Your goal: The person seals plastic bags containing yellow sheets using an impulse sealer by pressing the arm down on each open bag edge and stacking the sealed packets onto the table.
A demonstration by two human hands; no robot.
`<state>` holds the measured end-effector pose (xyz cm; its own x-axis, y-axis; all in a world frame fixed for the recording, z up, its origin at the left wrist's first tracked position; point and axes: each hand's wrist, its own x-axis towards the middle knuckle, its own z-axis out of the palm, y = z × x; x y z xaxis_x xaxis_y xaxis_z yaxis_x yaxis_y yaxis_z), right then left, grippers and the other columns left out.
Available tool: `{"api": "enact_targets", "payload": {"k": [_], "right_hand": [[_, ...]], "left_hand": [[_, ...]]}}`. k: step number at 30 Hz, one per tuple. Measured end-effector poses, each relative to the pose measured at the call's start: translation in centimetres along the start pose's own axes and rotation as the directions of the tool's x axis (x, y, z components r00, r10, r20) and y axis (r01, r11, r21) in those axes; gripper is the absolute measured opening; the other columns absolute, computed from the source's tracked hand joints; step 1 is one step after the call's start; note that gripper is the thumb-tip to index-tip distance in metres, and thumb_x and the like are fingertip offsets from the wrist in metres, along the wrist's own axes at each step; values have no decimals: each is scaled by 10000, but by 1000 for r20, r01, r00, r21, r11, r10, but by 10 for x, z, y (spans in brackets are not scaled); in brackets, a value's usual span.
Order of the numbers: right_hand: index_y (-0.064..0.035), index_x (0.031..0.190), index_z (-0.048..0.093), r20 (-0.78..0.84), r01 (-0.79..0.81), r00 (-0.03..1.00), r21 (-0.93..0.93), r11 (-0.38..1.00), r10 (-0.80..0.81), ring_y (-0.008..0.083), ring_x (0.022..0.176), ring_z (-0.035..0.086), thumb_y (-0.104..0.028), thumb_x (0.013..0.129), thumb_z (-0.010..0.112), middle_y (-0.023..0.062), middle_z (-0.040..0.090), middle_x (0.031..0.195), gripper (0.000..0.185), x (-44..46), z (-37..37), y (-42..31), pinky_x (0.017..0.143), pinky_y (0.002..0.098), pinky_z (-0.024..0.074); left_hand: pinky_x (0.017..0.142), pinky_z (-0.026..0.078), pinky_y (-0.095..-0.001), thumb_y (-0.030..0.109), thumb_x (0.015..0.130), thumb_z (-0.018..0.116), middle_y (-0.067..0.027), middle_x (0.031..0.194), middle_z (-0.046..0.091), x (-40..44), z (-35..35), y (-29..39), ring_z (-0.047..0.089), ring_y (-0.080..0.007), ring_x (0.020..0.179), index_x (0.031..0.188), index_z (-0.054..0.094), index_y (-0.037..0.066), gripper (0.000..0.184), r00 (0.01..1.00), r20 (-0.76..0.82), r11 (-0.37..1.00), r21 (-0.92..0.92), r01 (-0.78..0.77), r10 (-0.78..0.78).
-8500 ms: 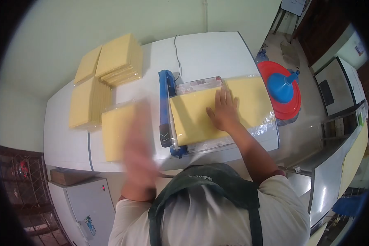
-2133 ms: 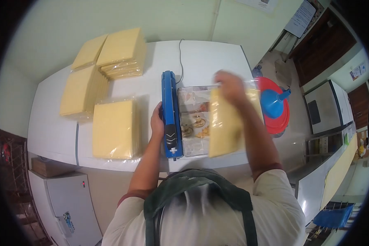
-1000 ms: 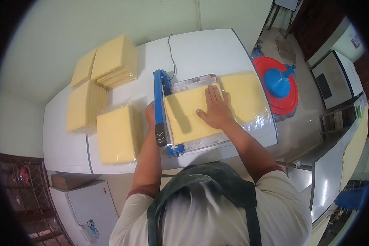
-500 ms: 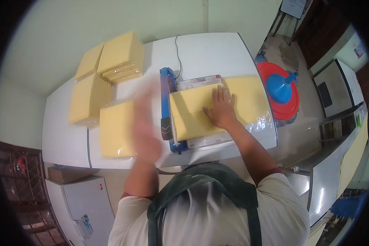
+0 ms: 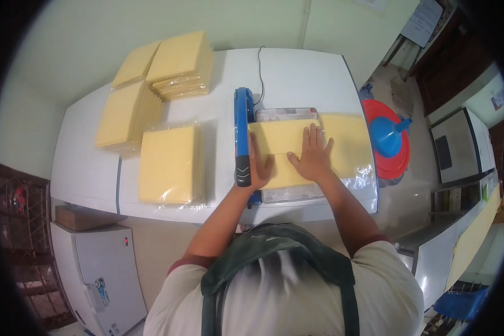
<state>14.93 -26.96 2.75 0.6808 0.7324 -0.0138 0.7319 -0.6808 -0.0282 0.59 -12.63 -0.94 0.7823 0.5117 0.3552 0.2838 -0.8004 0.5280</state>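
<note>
My white table (image 5: 302, 84), a seam (image 5: 118, 185) crossing its left part, carried a blue lever-type bag sealer (image 5: 242, 123) with its cord (image 5: 260, 73) running to the far edge. Flat printed board (image 5: 288, 115), mostly covered, sat just right of it. On my left: one stack of plastic-wrapped yellow packs (image 5: 171, 165), three more stacks (image 5: 176, 53) clustered behind.

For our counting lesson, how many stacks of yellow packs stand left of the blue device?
4: a back-left stack, a back-right stack, a middle-left stack, and a near stack. Others may be hidden behind them.
</note>
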Motion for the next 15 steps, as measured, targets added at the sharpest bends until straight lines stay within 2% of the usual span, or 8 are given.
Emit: {"api": "enact_targets", "payload": {"k": [1,3,5,8,10,12,13,15], "right_hand": [[30,1538,237,-5,7,1000,-5,1000,-7,379,1516,116,-554,941,489,238,159,1623,872,7,-16,-7,1176,626,125],[11,1473,398,242,17,965,332,943,-103,398,1482,216,-521,955,497,245,305,1565,749,28,-49,-27,1184,565,176],[-1,1393,507,-222,377,923,676,633,-313,410,1447,287,-491,966,504,244,403,1504,650,34,-66,-65,1184,510,217],[0,1397,505,-146,462,847,678,571,-512,414,1465,258,-467,971,495,242,392,1518,632,36,-78,-118,1187,520,196],[30,1393,494,120,422,838,474,773,-532,398,1491,185,-541,963,460,263,340,1538,716,30,-75,-138,1151,653,152],[45,1389,494,104,413,852,470,780,-513,396,1505,136,-564,947,455,269,326,1543,753,25,-39,-147,1123,713,104],[48,1381,499,14,426,880,419,802,-475,394,1504,137,-550,939,467,263,332,1541,745,19,-26,-151,1124,712,93],[51,1374,505,-67,435,894,367,822,-443,392,1504,139,-536,931,479,258,338,1539,737,15,-11,-154,1126,710,82]], "left_hand": [[1211,182,-466,268,920,603,-337,1550,253,-4,-2,-8,232,-489,1453,1467,246,-170,787,1000,19,999,-45,-14,15],[1206,193,-473,254,921,603,-335,1551,253,-9,-1,-25,239,-484,1452,1476,235,-160,784,999,40,996,-92,-21,25],[1174,191,-542,304,918,591,-303,1565,238,-17,5,-45,191,-451,1472,1538,231,-36,794,993,117,998,-70,-6,14],[1172,144,-568,344,925,582,-259,1607,173,-34,10,-81,123,-453,1490,1564,231,50,787,975,221,989,-146,27,5],[1181,91,-580,383,927,562,-219,1639,106,-30,-8,-67,65,-436,1505,1566,240,66,782,984,179,937,-344,57,5],[1182,77,-589,402,922,556,-197,1646,122,-40,-7,-72,63,-417,1512,1557,270,65,774,983,186,995,92,-28,10],[1171,100,-586,429,923,549,-189,1641,166,-34,-7,-78,72,-422,1510,1552,305,87,756,973,88,977,-7,-212,212],[1166,106,-591,431,919,561,-181,1638,188,-33,-3,-84,88,-429,1504,1541,334,96,742,975,94,978,-60,-198,203]]}}
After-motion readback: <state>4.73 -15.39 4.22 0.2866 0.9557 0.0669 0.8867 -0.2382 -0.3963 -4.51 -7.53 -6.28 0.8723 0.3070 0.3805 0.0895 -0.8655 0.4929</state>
